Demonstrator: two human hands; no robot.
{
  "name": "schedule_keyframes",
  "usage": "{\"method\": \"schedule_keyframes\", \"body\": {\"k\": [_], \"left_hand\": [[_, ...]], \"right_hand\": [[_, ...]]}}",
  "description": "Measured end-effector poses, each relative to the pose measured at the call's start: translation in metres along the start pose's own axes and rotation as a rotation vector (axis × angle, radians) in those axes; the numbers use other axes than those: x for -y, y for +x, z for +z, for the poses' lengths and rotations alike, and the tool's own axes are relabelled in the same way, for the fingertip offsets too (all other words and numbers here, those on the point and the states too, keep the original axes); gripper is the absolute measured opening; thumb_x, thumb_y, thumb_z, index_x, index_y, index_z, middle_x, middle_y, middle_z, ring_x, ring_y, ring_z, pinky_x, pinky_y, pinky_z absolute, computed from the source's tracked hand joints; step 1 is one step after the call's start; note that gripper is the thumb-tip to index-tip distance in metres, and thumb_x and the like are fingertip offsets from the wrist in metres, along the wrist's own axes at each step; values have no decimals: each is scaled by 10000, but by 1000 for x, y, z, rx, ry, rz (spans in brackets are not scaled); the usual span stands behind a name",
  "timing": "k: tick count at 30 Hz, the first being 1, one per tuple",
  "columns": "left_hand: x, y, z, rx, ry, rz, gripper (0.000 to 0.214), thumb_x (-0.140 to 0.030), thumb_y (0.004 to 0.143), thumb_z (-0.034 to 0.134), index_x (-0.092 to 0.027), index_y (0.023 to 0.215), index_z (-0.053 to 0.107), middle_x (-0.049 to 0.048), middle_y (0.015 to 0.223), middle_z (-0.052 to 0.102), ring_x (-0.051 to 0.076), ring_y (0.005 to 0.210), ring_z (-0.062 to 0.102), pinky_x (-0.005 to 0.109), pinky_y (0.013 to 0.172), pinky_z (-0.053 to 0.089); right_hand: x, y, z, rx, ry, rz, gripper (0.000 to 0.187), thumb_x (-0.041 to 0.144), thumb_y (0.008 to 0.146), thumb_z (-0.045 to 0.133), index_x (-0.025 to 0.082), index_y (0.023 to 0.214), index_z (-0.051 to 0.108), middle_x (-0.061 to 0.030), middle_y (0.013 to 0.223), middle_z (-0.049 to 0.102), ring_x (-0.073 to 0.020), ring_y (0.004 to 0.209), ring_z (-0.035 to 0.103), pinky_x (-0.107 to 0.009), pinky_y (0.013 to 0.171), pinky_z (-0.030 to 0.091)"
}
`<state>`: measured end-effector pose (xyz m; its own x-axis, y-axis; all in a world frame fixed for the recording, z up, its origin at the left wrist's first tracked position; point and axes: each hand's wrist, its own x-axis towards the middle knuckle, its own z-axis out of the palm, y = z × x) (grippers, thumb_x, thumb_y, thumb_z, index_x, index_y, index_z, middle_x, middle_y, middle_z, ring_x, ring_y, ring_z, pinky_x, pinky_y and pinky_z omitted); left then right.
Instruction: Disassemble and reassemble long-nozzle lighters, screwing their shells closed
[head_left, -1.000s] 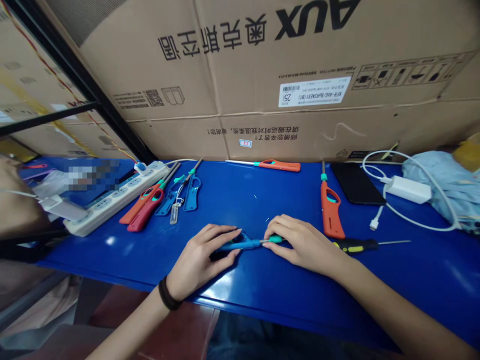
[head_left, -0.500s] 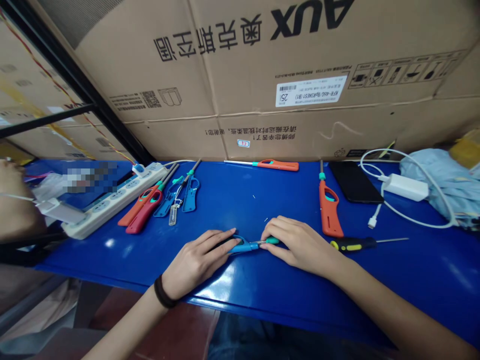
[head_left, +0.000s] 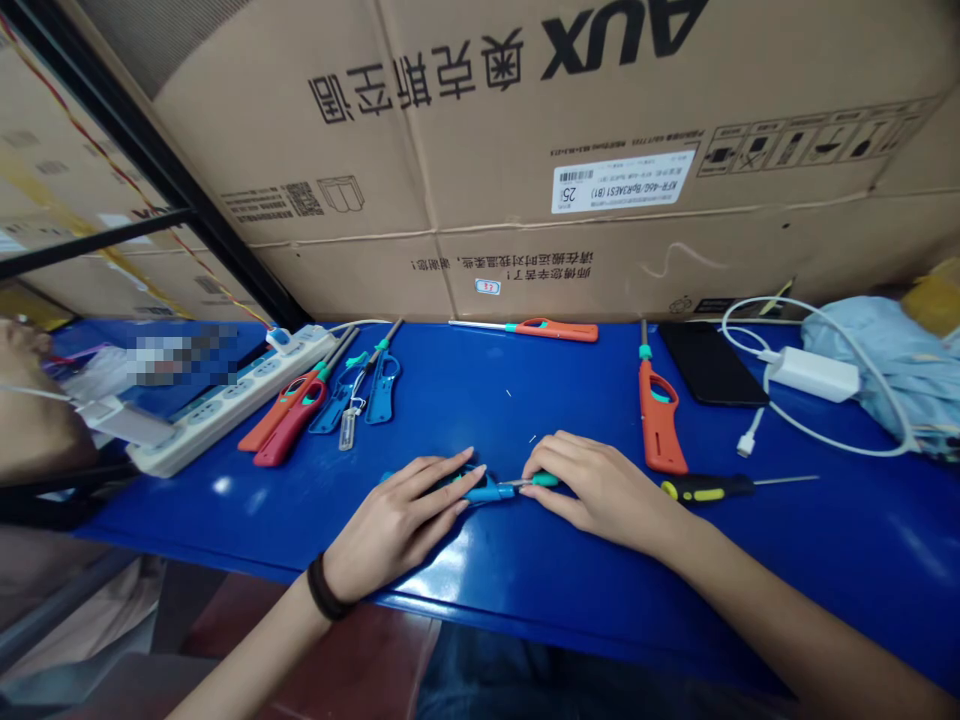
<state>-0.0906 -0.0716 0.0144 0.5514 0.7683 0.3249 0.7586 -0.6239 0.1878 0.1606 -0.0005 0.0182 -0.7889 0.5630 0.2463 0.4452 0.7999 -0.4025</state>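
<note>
A blue long-nosed gas lighter lies on the blue table near its front edge. My left hand is laid over its handle from above, fingers curved onto the body, hiding most of it. At the lighter's nose, my right hand pinches the metal tube beside a green collar; the rest of the tube is under my palm. To the right of that hand lies a black and yellow screwdriver. An orange lighter stands lengthwise just behind it.
At left lie an orange and a red lighter, opened blue lighter halves, and a white power strip. Another orange lighter is by the cardboard box. A phone and white charger sit right. Another person's arm shows far left.
The fingers of my left hand have shifted slightly on the blue lighter, and more of its handle end shows behind them. My right hand stays in place.
</note>
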Motion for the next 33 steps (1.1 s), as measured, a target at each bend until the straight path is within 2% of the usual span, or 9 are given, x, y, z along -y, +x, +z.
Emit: {"method": "schedule_keyframes", "body": {"k": [6,13,20,24,26,30,33], "left_hand": [[-1,-2,0,-68,-29,8,350,-221,908,539,-264,1254,568,59,1327,555,192,1077,575,355,931,491],[-3,-4,2,-181,49,-11,311,-254,867,603,-267,1177,633,54,1212,644,186,924,650,332,813,545],[-3,-2,-1,-149,-169,-92,269,-273,852,621,-284,1116,672,41,1182,661,203,982,629,347,847,533],[-8,-2,1,-180,-196,-164,235,-260,843,633,-294,1067,697,36,1163,671,200,947,638,351,832,528],[-10,-2,3,-189,-215,-208,250,-259,837,642,-296,1080,688,31,1155,675,197,947,638,347,834,521],[-11,-1,4,-167,-262,-304,431,-292,820,663,-274,1242,572,36,1131,682,187,945,635,329,837,520],[-10,1,3,-148,-276,-321,401,-305,811,672,-264,1202,593,29,1087,693,182,941,633,317,837,516]], "right_hand": [[-1,0,1,-3,-5,-8,144,303,925,495,192,904,583,-29,887,619,-163,830,552,-296,755,442],[1,0,3,-14,-15,-23,150,298,927,490,185,904,585,-32,874,617,-161,819,551,-296,742,445],[0,-1,5,-14,-20,-58,167,287,939,467,184,916,596,-48,911,628,-170,861,563,-308,778,455],[0,0,6,-17,-24,-58,165,281,938,468,179,910,595,-51,897,628,-174,858,566,-318,780,456],[0,0,7,-13,11,-36,152,275,934,476,180,916,593,-48,894,627,-174,856,564,-318,783,456],[2,0,11,-52,203,32,139,280,917,518,202,1002,596,-35,962,621,-158,932,560,-295,832,455],[2,3,15,-63,304,61,170,299,908,534,219,1031,620,-38,987,604,-150,945,566,-287,841,459]]}}
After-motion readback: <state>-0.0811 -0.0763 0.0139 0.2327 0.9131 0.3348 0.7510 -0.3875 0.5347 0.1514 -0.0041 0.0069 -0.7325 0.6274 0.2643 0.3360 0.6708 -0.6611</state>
